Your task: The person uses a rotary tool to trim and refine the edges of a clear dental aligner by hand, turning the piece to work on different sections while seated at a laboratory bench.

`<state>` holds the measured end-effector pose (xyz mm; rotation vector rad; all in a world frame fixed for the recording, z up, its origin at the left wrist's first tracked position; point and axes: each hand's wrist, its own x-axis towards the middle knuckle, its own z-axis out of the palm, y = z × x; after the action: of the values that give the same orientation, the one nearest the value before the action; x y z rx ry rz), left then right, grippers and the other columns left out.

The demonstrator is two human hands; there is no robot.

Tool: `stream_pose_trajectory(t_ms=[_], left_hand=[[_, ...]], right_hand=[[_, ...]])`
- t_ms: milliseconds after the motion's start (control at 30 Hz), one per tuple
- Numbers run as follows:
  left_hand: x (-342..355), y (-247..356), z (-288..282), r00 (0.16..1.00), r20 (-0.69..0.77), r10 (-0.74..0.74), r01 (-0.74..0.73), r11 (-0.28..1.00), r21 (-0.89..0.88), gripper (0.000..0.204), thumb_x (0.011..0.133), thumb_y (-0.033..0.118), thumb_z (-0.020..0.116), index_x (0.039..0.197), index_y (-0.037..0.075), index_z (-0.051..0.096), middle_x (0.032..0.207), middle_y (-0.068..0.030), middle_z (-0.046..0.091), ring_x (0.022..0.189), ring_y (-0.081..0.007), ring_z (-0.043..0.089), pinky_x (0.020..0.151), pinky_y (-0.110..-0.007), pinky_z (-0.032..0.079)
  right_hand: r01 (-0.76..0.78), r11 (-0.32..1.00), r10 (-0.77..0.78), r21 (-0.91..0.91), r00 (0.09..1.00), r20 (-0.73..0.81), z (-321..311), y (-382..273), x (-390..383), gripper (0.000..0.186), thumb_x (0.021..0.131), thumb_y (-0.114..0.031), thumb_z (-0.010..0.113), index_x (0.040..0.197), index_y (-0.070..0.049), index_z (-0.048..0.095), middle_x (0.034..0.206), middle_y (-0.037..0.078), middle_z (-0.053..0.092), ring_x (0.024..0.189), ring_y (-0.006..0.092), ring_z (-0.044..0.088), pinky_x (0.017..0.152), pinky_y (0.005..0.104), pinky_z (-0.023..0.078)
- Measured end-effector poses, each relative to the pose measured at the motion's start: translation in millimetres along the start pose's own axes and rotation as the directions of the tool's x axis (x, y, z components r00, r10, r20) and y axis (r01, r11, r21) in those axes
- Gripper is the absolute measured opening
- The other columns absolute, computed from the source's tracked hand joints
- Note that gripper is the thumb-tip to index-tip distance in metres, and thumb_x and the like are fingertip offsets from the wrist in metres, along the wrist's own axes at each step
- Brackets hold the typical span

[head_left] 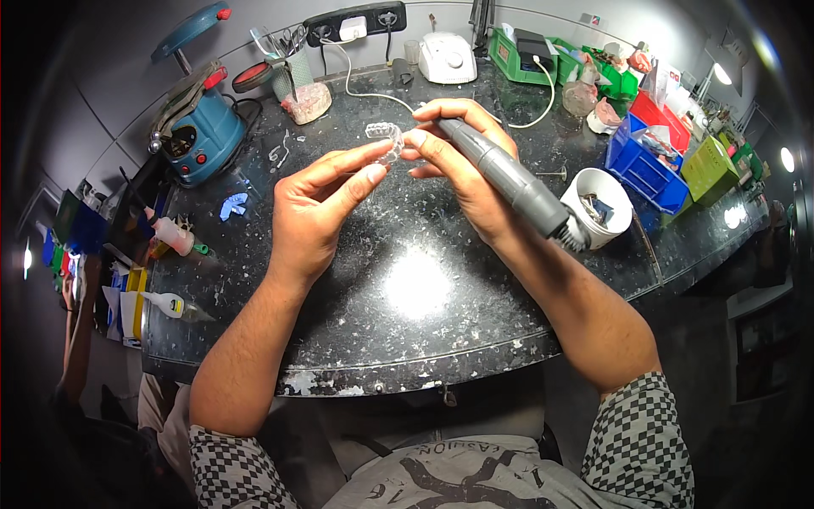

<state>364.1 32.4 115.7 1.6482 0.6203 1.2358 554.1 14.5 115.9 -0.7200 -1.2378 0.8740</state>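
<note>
Between the thumb and fingers of my left hand (318, 204) is a clear dental aligner (387, 134), curved like an arch of teeth and raised above the bench. My right hand (462, 165) is closed round a dark grey rotary handpiece (500, 174), whose thick rear end slants down toward my right forearm. The tip of the handpiece is hidden behind my fingers. The right fingertips are right beside the aligner, and I cannot tell whether they touch it.
A white tub (599, 204) with small metal bits stands right of my right hand. A blue machine (199, 131), a plaster model (307, 103) and blue scraps (234, 205) lie leftward. Behind are a white control box (447, 58) and a green bin (519, 64); a blue bin (646, 165) sits right.
</note>
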Motion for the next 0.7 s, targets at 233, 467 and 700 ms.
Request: stream_pose_trajectory(t_ms=[233, 467, 700], left_hand=[[-3.1, -1.1, 2.6, 0.996, 0.078, 0.033, -0.051, 0.968, 0.246, 0.035, 0.086, -0.003, 0.070, 0.121, -0.002, 0.066, 0.113, -0.0114, 0.070, 0.105, -0.0150, 0.066, 0.091, -0.026, 0.052], [-4.0, -4.8, 4.4, 0.998, -0.005, 0.069, -0.068, 0.988, 0.139, 0.027, 0.088, 0.003, 0.071, 0.115, 0.002, 0.071, 0.109, -0.0086, 0.073, 0.099, -0.0130, 0.067, 0.089, -0.027, 0.053], [-3.7, -1.0, -1.3, 0.995, -0.029, 0.100, -0.093, 0.981, 0.173, 0.019, 0.095, 0.012, 0.065, 0.106, -0.001, 0.072, 0.099, -0.0103, 0.074, 0.089, -0.0133, 0.069, 0.083, -0.025, 0.053]], right_hand=[[-0.079, 0.996, 0.078, 0.033, 0.996, 0.039, -6.3, 1.8, 1.3, 0.032, 0.087, -0.011, 0.073, 0.115, -0.004, 0.060, 0.099, 0.008, 0.066, 0.091, 0.0150, 0.067, 0.077, 0.0295, 0.059], [-0.098, 0.989, 0.096, 0.110, 0.995, 0.026, -7.0, 2.5, 2.0, 0.031, 0.089, -0.011, 0.072, 0.116, -0.004, 0.059, 0.098, 0.009, 0.066, 0.091, 0.0151, 0.067, 0.076, 0.0289, 0.059], [-0.107, 0.988, 0.105, 0.113, 0.994, 0.020, -4.3, 3.4, 0.9, 0.031, 0.087, -0.011, 0.074, 0.114, -0.005, 0.060, 0.096, 0.006, 0.067, 0.088, 0.0123, 0.066, 0.072, 0.0263, 0.057]])
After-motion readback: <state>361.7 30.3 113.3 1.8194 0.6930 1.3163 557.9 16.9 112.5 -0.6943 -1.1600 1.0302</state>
